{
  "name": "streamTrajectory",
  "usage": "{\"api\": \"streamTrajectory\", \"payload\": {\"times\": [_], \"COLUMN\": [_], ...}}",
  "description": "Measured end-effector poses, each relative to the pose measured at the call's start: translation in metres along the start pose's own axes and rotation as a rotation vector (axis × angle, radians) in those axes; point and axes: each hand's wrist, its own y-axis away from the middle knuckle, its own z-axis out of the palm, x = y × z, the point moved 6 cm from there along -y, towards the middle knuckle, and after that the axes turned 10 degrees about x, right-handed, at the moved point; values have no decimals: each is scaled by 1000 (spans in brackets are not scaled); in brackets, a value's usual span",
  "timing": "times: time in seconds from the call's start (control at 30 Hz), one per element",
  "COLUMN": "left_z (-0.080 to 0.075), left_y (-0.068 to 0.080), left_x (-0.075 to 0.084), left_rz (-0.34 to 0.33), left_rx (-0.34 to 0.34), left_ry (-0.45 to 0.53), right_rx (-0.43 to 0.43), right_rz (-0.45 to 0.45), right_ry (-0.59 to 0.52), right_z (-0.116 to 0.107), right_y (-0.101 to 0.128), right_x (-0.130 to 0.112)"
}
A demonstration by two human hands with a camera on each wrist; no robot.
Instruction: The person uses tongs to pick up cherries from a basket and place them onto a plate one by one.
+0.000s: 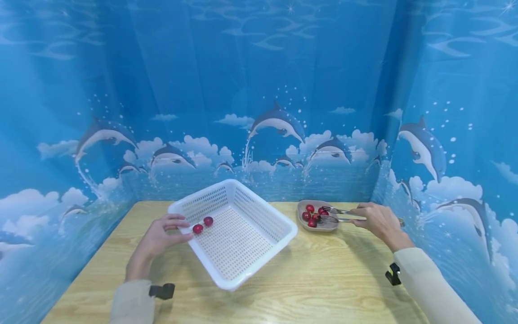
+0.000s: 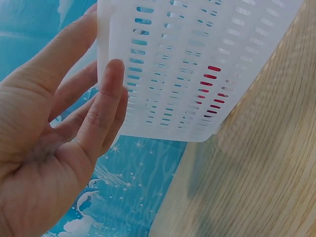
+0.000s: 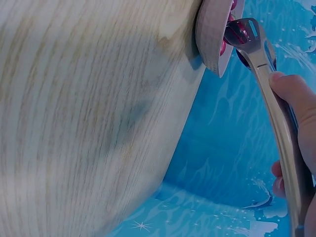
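The left hand [image 1: 162,236] is pinching the basket [image 1: 238,243], two cherries [image 1: 198,229] lying nearby inside; the right hand [image 1: 380,222] is gripping tongs [image 1: 344,220], reaching cherries in the bowl [image 1: 327,228] leftward.

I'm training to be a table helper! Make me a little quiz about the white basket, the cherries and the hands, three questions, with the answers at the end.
1. How many cherries lie in the white basket?
2. True or false: the small dish has more cherries in it than the white basket.
3. Pick one. The right hand is holding:
A. the small dish
B. metal tongs
C. the white basket

Key: 1: two. 2: true. 3: B.
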Motion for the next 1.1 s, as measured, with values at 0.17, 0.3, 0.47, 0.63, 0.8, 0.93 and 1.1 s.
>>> {"api": "streamTrajectory", "payload": {"times": [0.17,0.3,0.47,0.63,0.8,0.93,1.1], "left_z": [-1,0,0,0,0,0,0], "left_y": [0,0,-1,0,0,0,0], "left_x": [0,1,0,0,1,2,2], "left_rz": [-12,-17,-31,-22,-7,-4,-3], "left_rx": [5,5,5,3,6,9,5], "left_ry": [5,5,-3,-5,-6,0,-1], "right_rx": [-26,-37,-41,-4,21,33,128], "right_rz": [20,24,49,44,33,21,-46], "right_ry": [2,-4,-19,-43,-56,-51,-29], "right_z": [0,1,2,3,3,2,-4], "right_y": [0,0,0,0,0,-1,-6], "right_x": [1,2,3,1,0,-1,-8]}}
